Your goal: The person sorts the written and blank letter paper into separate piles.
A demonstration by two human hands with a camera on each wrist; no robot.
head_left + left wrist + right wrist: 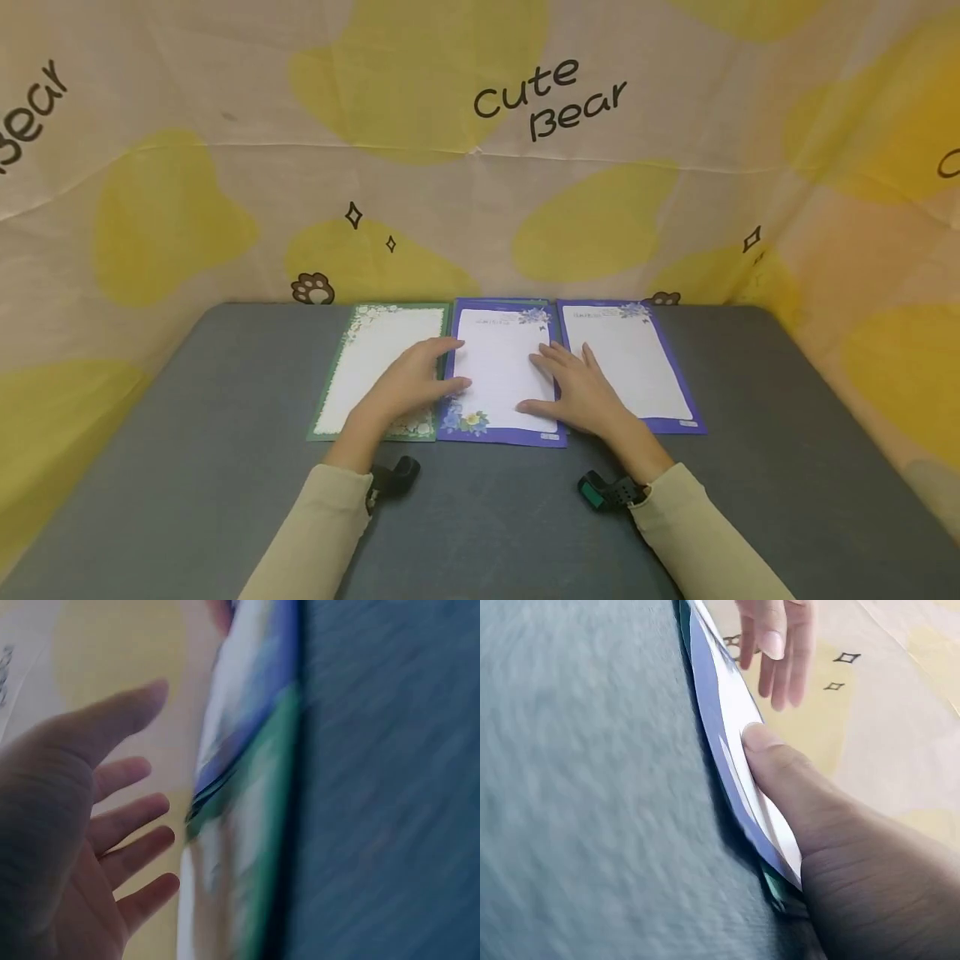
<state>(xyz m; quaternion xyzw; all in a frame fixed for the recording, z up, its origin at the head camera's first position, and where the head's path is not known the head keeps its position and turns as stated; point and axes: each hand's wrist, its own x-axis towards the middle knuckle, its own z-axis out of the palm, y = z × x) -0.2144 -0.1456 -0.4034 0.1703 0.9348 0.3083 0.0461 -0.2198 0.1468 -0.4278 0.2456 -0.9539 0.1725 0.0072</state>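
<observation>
Three decorated paper sheets lie side by side. The middle sheet (501, 358) has a purple border with flowers at two corners, and edges of more paper show behind its top. My left hand (408, 379) is over its left side, fingers spread and reaching across from the green-bordered sheet (372, 354). In the left wrist view, nothing is between the left thumb and fingers. At the right side of the middle sheet is my right hand (579, 390), its fingers extended. The right thumb (780, 769) lies against the sheet's face in the right wrist view; its other fingers are hidden there.
Another purple-bordered sheet (622, 362) lies to the right, partly behind the right hand. All the paper is on a grey table (480, 517), near its far edge. A yellow-patterned cloth (420, 175) with printed words hangs behind.
</observation>
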